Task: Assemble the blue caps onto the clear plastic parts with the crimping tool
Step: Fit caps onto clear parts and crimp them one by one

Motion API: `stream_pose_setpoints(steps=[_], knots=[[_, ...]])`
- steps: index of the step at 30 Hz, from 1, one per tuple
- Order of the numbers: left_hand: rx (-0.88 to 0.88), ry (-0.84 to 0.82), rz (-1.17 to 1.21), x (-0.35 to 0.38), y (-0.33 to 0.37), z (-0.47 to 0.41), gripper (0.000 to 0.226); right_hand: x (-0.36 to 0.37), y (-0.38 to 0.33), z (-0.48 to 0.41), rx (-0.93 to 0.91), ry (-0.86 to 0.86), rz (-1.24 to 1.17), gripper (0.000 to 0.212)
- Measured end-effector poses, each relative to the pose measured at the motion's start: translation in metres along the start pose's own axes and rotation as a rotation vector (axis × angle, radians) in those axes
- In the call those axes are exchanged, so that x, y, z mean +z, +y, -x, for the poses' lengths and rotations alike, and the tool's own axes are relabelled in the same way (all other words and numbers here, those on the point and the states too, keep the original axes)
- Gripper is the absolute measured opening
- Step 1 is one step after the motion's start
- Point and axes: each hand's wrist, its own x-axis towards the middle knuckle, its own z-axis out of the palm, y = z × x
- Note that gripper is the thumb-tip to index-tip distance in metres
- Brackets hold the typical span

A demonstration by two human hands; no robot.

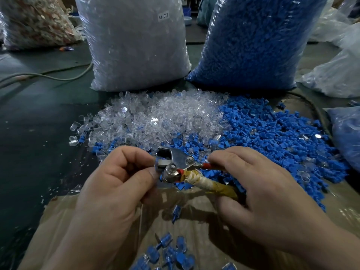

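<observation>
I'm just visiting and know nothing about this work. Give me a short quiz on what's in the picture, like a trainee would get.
1. True or false: the right hand grips the handles of the crimping tool.
2. Which loose pile lies further left? A) clear plastic parts B) blue caps
3. Fill in: the label on the pale sack reads SJ ___.
Key: 1 true; 2 A; 3 017.

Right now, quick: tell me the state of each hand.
Left hand: closed, pinching at the metal head of the crimping tool.
Right hand: closed, gripping that tool's taped handles.
</observation>
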Motion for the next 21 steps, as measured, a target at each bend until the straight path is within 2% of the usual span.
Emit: stream_pose_setpoints(steps=[5, 7, 10, 13, 17, 21], knots=[[0.02, -0.046, -0.036, -0.005, -0.003, -0.001, 0.024, -0.001, 0.001, -0.002, -0.031, -0.066, 0.002, 0.06], [0.024, -0.046, -0.046, -0.007, -0.006, -0.002, 0.016, 0.0, 0.0, -0.003, -0.049, -0.047, 0.041, 0.057], [0.026, -0.058, -0.05, -0.007, -0.007, -0.001, 0.016, -0.001, -0.003, -0.004, -0.047, -0.007, 0.072, 0.056], [0.006, -0.069, -0.034, -0.008, -0.005, -0.001, 0.03, -0.003, -0.005, -0.004, -0.053, -0.008, 0.074, 0.051], [0.012, -0.044, -0.061, -0.013, -0.008, -0.002, 0.035, -0.003, -0.006, -0.002, -0.041, -0.012, 0.064, 0.048], [0.036, 0.024, -0.165, -0.015, -0.011, -0.005, 0.039, -0.003, -0.001, -0.001, -0.006, 0.06, 0.062, 0.05]])
